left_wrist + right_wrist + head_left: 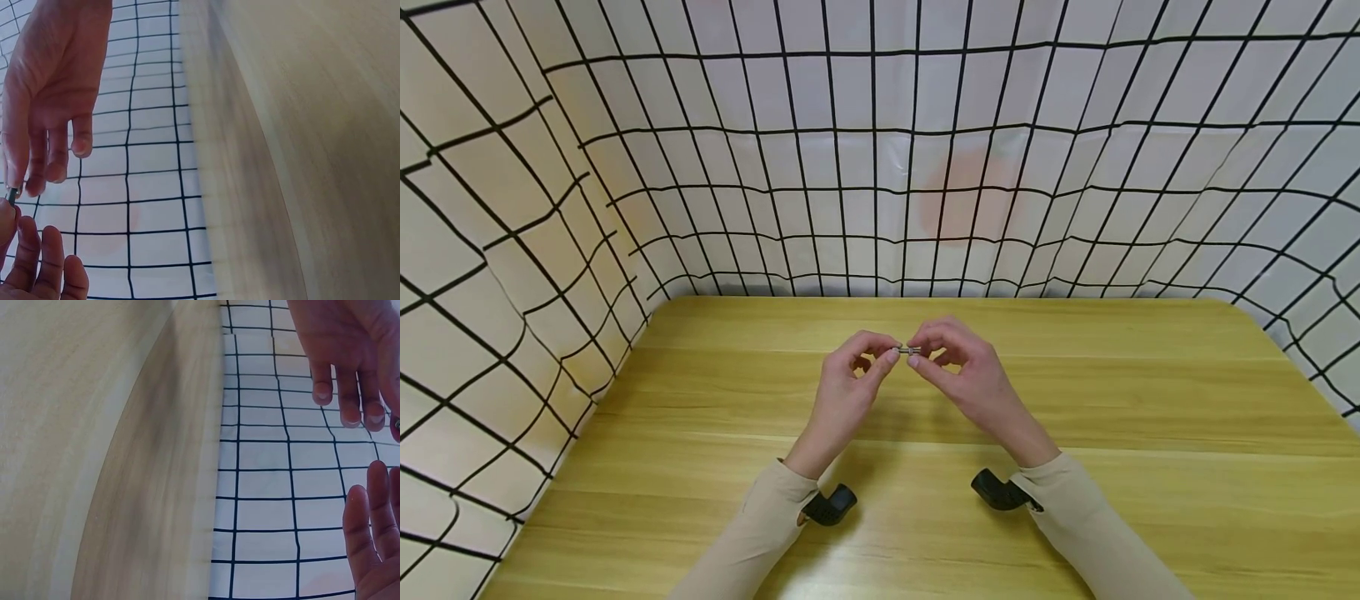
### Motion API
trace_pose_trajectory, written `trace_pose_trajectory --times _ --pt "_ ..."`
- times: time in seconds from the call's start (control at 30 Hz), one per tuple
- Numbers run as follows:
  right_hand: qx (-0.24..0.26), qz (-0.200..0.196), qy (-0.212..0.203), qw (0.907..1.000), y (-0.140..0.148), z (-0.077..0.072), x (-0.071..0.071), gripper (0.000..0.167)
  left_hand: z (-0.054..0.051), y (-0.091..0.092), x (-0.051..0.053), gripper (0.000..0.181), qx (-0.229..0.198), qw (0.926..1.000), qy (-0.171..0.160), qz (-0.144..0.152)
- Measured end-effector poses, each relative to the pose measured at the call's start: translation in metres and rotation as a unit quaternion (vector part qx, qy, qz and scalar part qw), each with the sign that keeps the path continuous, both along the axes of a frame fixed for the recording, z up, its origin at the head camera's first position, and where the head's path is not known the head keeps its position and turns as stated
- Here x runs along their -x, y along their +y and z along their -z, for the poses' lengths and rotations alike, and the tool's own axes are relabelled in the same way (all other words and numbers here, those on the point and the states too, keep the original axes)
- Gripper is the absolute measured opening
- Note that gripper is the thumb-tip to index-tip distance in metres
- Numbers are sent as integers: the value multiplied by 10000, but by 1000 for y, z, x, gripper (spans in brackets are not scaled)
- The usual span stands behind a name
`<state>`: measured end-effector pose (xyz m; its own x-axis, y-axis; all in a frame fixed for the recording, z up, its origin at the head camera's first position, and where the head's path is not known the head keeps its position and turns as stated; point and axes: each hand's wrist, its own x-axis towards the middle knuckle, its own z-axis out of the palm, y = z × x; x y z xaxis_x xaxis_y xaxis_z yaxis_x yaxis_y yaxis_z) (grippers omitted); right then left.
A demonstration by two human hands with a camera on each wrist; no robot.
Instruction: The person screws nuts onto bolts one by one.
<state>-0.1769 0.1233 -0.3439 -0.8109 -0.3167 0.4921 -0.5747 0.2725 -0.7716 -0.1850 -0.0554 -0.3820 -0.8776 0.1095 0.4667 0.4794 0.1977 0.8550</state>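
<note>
A small, thin metal bolt with a wider, nut-like part towards its right end lies level between my two hands in the head view. My left hand pinches its left end between thumb and index finger. At the other end, the thumb and index finger of my right hand pinch the wider part from above and below. Only a dark sliver of the bolt shows at the edge of the left wrist view. In the right wrist view the fingertips at the frame's edge mostly hide it.
Both hands are held above a yellow wooden table. White walls with a black grid enclose its back and sides. Black wrist-worn devices stick out from beneath both beige sleeves.
</note>
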Motion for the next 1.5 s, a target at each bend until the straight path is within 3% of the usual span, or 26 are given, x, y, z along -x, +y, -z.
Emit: trace_pose_trajectory --times 0.37,0.5,0.6,0.77,1.03,1.33,1.5 --pt "57 -23 -121 9999 0 4 2 4 0 0 -1 7 -43 10000 5 61" --pt "112 -88 -69 9999 5 22 14 6 0 1 -1 6 -23 9999 43 114" --pt "133 -102 -83 9998 6 27 17 9 0 1 -1 7 7 9999 65 145" --pt "65 31 -267 9996 1 9 4 11 0 1 -2 7 31 9999 45 137" --pt "-140 131 -494 9986 2 5 1 16 0 1 -1 7 -18 9999 33 109" --pt "-122 -134 151 9997 3 2 2 22 -1 1 -1 7 29 10000 21 36" --pt "-77 -70 191 9998 2 2 2 17 -1 1 -1 7 12 10000 32 25"
